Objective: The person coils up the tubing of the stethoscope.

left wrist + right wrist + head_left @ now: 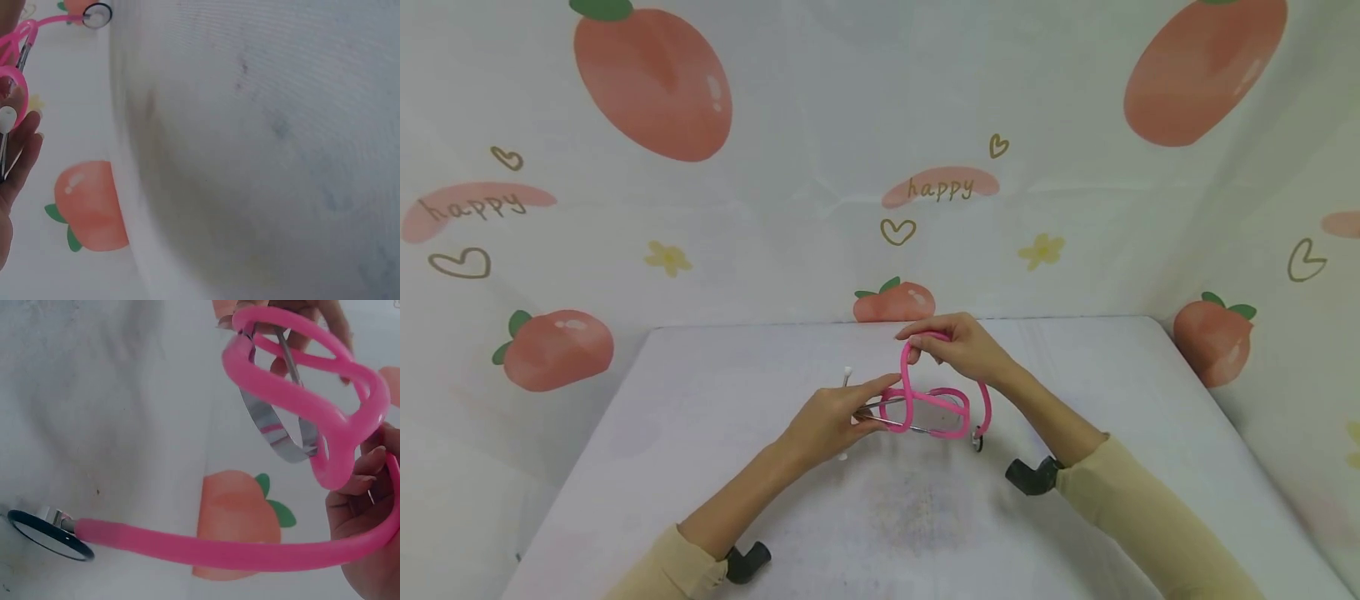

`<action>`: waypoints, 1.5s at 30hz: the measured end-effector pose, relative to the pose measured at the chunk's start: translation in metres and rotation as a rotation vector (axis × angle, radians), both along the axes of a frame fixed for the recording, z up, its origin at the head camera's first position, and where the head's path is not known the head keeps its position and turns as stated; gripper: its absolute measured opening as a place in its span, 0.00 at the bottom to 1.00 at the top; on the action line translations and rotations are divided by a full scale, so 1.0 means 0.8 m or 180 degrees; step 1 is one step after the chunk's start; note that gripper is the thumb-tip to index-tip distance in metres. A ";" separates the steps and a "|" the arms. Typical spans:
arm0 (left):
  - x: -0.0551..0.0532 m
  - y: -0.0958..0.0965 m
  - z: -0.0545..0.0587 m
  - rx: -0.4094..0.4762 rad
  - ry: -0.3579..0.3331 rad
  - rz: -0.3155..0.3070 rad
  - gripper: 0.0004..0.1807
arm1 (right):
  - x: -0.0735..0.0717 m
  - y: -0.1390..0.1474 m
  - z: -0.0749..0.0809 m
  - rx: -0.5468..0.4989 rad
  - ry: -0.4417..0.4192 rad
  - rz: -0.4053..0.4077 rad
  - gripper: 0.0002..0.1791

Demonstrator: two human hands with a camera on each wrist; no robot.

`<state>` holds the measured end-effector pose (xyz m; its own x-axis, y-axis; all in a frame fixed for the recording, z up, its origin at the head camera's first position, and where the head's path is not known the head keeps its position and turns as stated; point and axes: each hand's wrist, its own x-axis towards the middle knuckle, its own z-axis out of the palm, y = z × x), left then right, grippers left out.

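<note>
A stethoscope with pink tubing [907, 379] is held up over the table, its tube folded into loops. My left hand [827, 422] grips it by the metal ear tubes [871, 416]; white ear tips stick out beyond that hand, one ear tip [7, 117] clear in the left wrist view. Higher and to the right, my right hand [967, 347] pinches the pink tube between thumb and fingers. From there the free end hangs down to the round chest piece [977, 442], whose dark rim [47, 529] shows in the right wrist view.
A white-covered table [722, 375] with faint stains lies below the hands. Behind and beside it hangs a pale cloth [805, 250] printed with peaches, hearts and flowers. Black angled pieces [1033, 477] sit at both sleeve cuffs.
</note>
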<state>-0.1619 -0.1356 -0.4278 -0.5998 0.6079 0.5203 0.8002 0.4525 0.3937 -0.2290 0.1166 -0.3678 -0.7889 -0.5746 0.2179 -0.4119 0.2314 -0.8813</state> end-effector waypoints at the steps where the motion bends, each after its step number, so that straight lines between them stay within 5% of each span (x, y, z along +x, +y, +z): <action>1: 0.001 0.000 0.000 0.0010 -0.0002 -0.0028 0.45 | -0.002 0.000 -0.001 0.0008 -0.0041 0.0008 0.11; 12: 0.002 0.004 0.000 -0.0053 0.0170 -0.0191 0.46 | -0.019 -0.001 -0.024 -0.0014 -0.0220 0.0167 0.06; 20: 0.002 0.005 -0.001 0.0031 -0.0068 -0.0244 0.45 | -0.023 -0.003 -0.037 0.0021 -0.0264 0.0215 0.07; 27: 0.001 0.005 -0.003 -0.0073 0.0185 -0.0362 0.42 | -0.024 -0.006 -0.045 0.0123 -0.0338 0.0309 0.06; 38: -0.006 -0.008 0.004 0.0458 -0.0448 -0.0068 0.40 | -0.026 0.007 -0.060 0.0222 -0.0413 0.0027 0.12; 45: -0.010 -0.011 0.003 0.0651 -0.0470 -0.0032 0.40 | -0.023 0.015 -0.067 0.0278 -0.0403 -0.0074 0.15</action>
<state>-0.1699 -0.1443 -0.4255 -0.6729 0.5053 0.5403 0.7312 0.3435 0.5894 -0.2477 0.1288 -0.4214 -0.8202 -0.5683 0.0657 -0.2923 0.3176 -0.9020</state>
